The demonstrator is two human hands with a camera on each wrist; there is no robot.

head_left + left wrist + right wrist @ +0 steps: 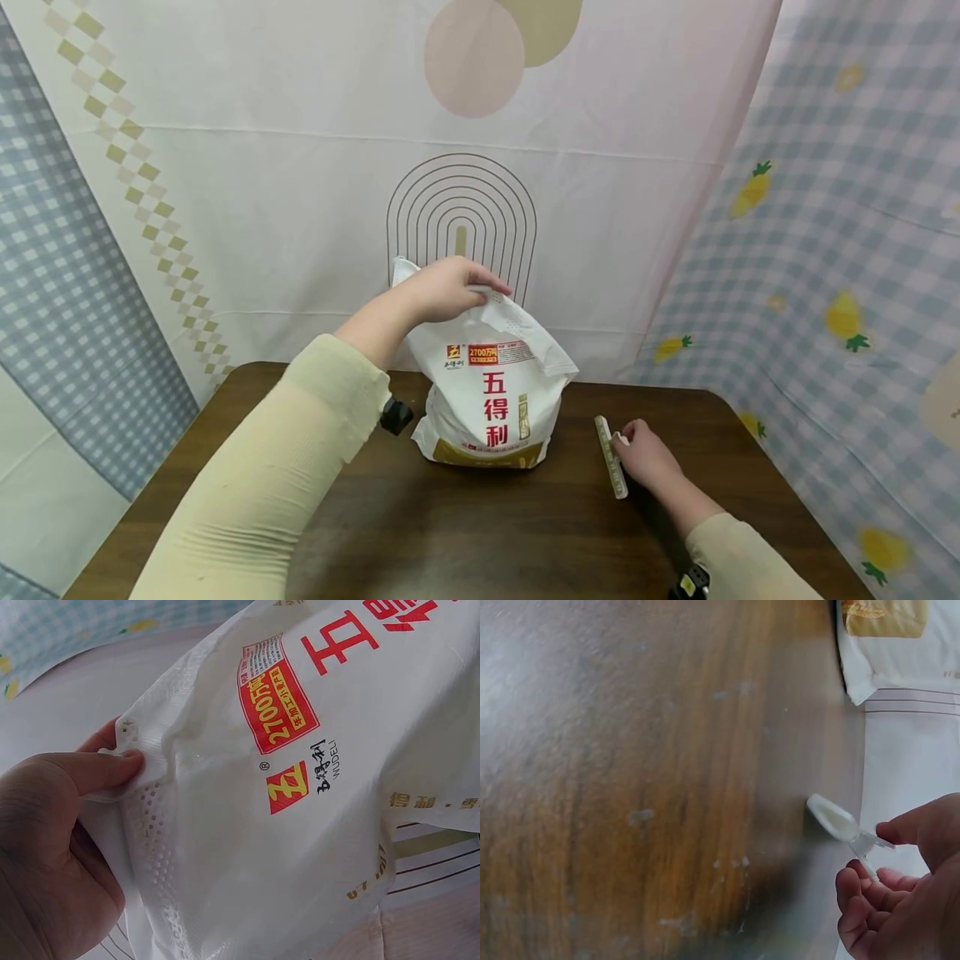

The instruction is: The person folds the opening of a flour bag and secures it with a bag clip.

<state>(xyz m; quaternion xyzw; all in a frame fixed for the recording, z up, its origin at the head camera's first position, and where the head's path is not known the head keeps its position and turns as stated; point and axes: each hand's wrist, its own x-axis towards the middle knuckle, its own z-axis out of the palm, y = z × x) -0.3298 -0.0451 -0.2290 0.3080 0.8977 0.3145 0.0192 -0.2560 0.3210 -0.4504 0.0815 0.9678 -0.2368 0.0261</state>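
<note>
A white flour bag point(491, 392) with red lettering stands upright on the table, its top edge folded over toward the right. My left hand point(450, 287) grips that top edge; in the left wrist view the thumb of the left hand point(56, 802) presses on the perforated rim of the bag point(217, 787). To the right of the bag, my right hand point(648, 457) pinches a long, pale bag clip point(611, 458) just over the table. Seen end-on in the right wrist view, the clip point(836, 817) has its two tabs between the thumb and fingers of the right hand point(907, 881).
The dark brown wooden table point(360, 533) ends at a white patterned curtain point(300, 208) behind the bag. Blue checked curtains hang at the left point(67, 250) and right point(817, 250). A black strap device point(396, 415) sits at the left wrist.
</note>
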